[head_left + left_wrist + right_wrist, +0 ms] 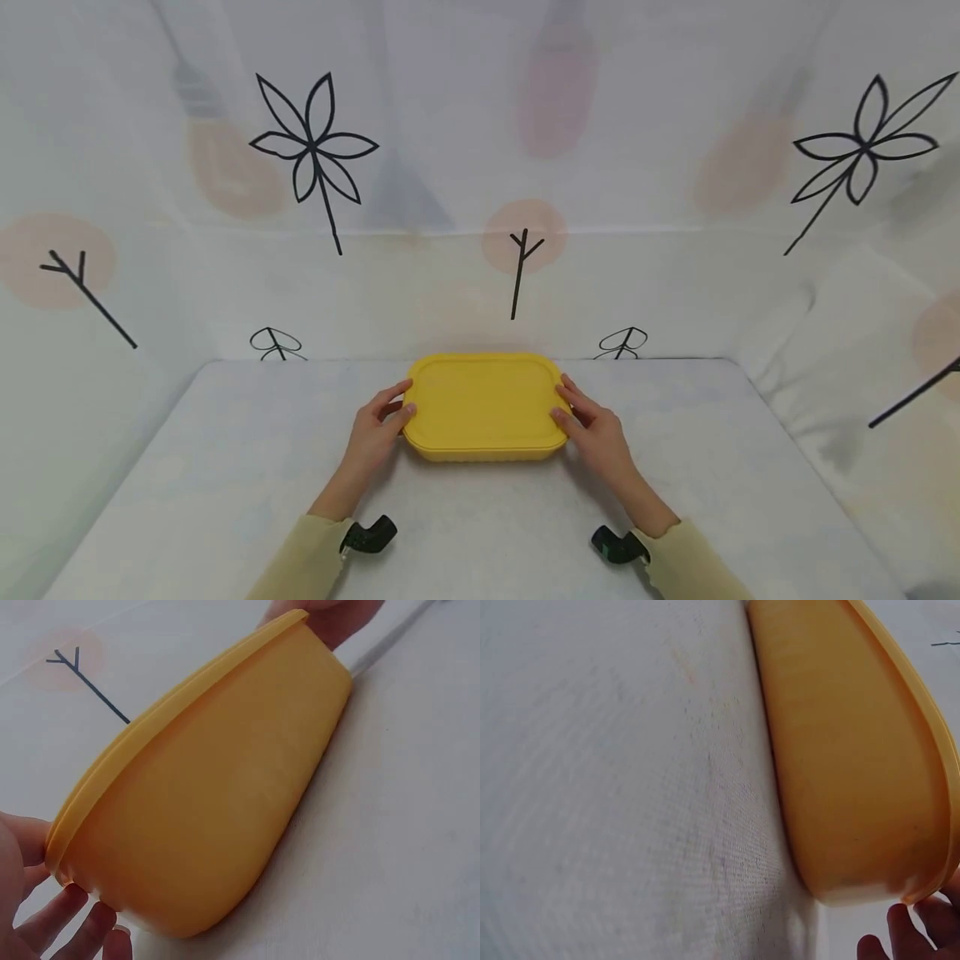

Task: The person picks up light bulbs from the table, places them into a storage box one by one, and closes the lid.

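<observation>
A yellow lidded food container point(486, 402), rectangular with rounded corners, sits on the white-covered table. Its flat lid point(480, 392) covers the top, so the inside is hidden. At the left end, my left hand point(375, 427) grips the rim, thumb on the lid's edge and fingers against the side. My right hand point(600, 435) holds the opposite end the same way. In the left wrist view the container's smooth side wall point(217, 780) tapers toward its base. The right wrist view shows fingertips point(904, 930) right under the rim at one end.
A white cloth with printed flowers and twigs point(311, 146) hangs behind the table and along both sides. The table's back edge point(675, 359) lies just beyond the container. Dark camera mounts point(371, 534) stick out inward from both wrists, beside the light sleeves point(303, 558).
</observation>
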The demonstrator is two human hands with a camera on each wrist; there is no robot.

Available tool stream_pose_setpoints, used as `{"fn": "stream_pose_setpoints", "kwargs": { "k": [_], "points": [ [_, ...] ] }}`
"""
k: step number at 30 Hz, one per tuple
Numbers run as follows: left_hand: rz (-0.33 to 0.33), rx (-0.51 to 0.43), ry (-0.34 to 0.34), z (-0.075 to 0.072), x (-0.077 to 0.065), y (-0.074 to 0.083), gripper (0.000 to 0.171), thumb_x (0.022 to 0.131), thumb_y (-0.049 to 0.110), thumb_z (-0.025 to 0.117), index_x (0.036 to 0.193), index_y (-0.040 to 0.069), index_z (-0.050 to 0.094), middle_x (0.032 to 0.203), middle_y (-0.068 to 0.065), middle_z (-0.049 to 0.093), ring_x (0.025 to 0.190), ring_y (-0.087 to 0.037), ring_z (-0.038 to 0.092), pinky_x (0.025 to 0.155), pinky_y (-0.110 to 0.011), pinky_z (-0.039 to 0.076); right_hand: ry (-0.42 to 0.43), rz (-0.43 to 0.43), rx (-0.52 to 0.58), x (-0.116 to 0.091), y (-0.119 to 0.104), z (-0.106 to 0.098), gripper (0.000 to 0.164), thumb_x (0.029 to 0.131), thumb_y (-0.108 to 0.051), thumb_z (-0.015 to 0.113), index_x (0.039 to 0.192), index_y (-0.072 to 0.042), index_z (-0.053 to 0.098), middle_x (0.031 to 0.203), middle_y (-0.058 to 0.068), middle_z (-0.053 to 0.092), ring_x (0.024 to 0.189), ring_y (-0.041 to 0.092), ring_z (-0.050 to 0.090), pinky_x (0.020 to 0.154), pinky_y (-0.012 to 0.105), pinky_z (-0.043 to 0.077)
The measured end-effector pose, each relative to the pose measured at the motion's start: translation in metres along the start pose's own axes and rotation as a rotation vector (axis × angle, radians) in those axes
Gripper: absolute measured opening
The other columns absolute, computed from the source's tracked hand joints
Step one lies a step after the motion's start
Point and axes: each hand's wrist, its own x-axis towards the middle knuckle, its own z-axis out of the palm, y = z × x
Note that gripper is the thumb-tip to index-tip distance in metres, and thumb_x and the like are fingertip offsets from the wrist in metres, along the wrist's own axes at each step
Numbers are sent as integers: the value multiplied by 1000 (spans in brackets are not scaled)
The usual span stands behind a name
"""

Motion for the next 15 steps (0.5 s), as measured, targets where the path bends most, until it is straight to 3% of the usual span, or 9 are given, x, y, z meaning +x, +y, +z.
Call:
{"fn": "stream_pose_setpoints", "kwargs": {
  "k": [7, 15],
  "points": [
    [-2, 7, -8, 8, 8, 6, 44, 97, 16, 65, 140, 19, 58, 146, -4, 49, 120, -28, 52, 80, -27, 54, 35, 3, 4, 5, 3, -8, 51, 95, -21, 69, 141, -4, 55, 152, 1, 44, 140, 19, 39, 104, 31, 38],
    [-25, 21, 0, 8, 11, 6, 44, 98, 15, 64, 141, 17, 57, 147, -7, 48, 122, -29, 51, 81, -29, 53, 26, 48, -17, 10, 5, -6, 51, 96, -24, 68, 142, -7, 54, 151, -2, 44, 141, 18, 38, 106, 34, 38]
  ]
}}
